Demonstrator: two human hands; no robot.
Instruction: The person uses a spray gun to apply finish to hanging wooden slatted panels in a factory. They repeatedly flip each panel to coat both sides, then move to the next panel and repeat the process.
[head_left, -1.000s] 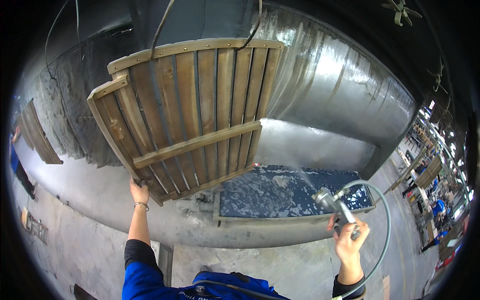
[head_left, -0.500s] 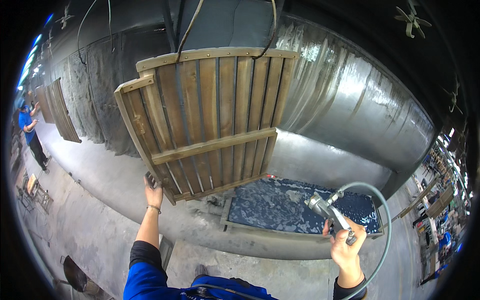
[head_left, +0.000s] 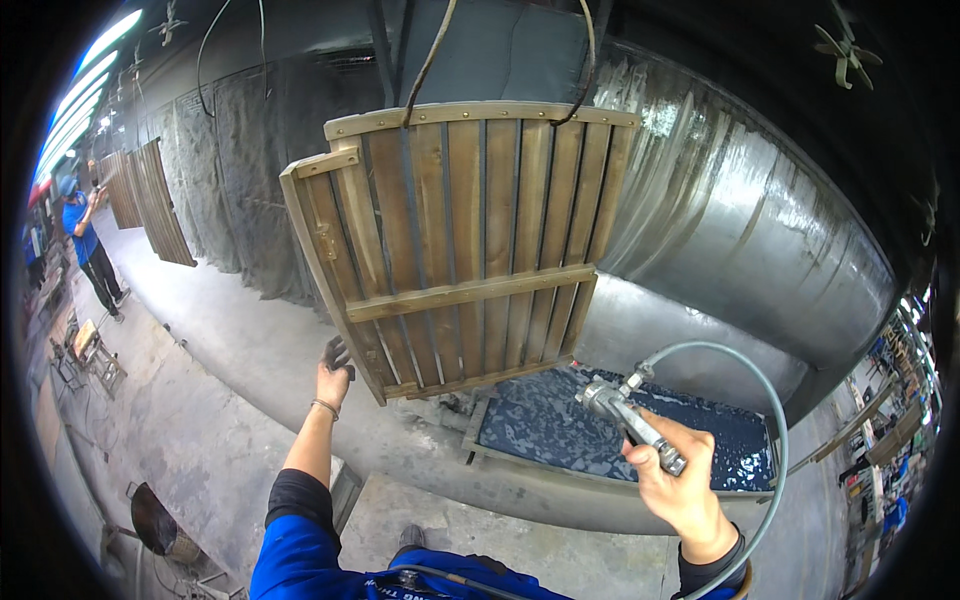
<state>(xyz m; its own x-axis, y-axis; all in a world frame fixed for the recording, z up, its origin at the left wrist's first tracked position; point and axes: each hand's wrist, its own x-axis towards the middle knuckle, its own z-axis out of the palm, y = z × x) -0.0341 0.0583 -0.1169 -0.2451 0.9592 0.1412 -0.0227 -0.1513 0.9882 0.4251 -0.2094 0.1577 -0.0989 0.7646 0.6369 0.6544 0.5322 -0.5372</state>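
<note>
A slatted wooden panel (head_left: 470,220) with cross rails hangs from hooked cords in front of me. My left hand (head_left: 336,374), with dark-stained fingers loosely bent and apart, is beside the panel's lower left edge, holding nothing. A small gap seems to lie between them. In my right hand (head_left: 685,480) is a metal spray gun (head_left: 640,425), its head pointing left toward the panel's lower right part. From the gun a pale hose (head_left: 765,400) loops up and back down past my right forearm. Whether spray comes out cannot be seen.
Below the panel sits a long trough (head_left: 540,425) of dark, foamy liquid. A shiny wet metal wall (head_left: 740,200) stands behind it. At far left another person (head_left: 88,240) works at hanging slatted panels (head_left: 150,200). A dark pan-like object (head_left: 153,520) stands at lower left.
My left hand has come away from the panel's edge. The spray gun has swung left and levelled toward the panel. The whole view has shifted, putting the panel farther right.
</note>
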